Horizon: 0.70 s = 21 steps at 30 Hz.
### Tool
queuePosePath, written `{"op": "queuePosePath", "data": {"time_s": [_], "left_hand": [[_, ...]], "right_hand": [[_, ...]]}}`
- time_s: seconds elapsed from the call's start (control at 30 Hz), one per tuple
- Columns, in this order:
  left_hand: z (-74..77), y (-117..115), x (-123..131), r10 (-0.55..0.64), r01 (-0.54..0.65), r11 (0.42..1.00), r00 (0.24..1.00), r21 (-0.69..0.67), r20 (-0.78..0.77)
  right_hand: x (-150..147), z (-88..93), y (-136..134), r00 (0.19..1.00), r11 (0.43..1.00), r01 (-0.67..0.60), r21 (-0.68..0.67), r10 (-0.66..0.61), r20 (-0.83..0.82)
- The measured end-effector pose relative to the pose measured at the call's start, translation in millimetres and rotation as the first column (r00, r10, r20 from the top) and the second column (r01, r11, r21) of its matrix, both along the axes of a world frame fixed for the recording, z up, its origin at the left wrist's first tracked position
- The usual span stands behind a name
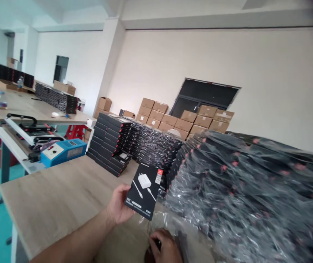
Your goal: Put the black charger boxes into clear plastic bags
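Observation:
My left hand (121,206) grips a black charger box (142,190) by its lower left edge, thumb on the front. The box is tilted, its face towards me, printed with a white plug adapter and cables and a red corner mark. Below it, at the bottom of the view, my right hand (165,247) has its fingers curled together; what they pinch, if anything, is hidden. Clear plastic film (170,221) lies just beyond those fingers. To the right rises a big pile of plastic-wrapped black boxes (235,190).
Unwrapped black boxes (108,140) stand stacked on the wooden table (63,197), with more wrapped stacks (156,142) behind. A blue machine (63,151) sits at the left beside a sealing frame (22,135). Brown cartons (156,115) are piled by the wall.

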<state>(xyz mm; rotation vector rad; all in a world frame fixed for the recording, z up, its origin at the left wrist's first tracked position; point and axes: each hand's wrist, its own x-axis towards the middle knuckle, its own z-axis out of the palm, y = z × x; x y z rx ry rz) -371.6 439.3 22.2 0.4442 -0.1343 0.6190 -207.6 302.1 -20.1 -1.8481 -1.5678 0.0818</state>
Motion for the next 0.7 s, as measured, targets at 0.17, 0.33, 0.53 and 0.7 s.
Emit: {"op": "queuePosePath", "data": {"time_s": [0.17,0.33,0.53,0.7], "left_hand": [[3.7,4.4,-11.0,-0.102,0.100,0.995,0.991,0.027,0.086],[15.2,6.6,-20.5,-0.256,0.252,0.966,0.957,0.052,0.134],[3.7,14.9,-26.6,-0.229,0.217,0.971,0.966,0.102,0.119],[-7.8,21.6,-26.4,-0.285,0.283,0.950,0.959,0.133,-0.003]], "right_hand": [[-6.0,12.2,-5.2,0.960,0.994,-0.102,0.030,0.107,-0.259],[-3.8,21.2,-8.8,0.963,0.999,0.037,0.007,-0.034,-0.267],[-6.8,20.4,-6.4,0.985,0.992,0.117,0.045,-0.110,-0.133],[-16.1,11.3,-3.9,1.000,0.994,0.001,-0.113,-0.003,-0.024]]}}
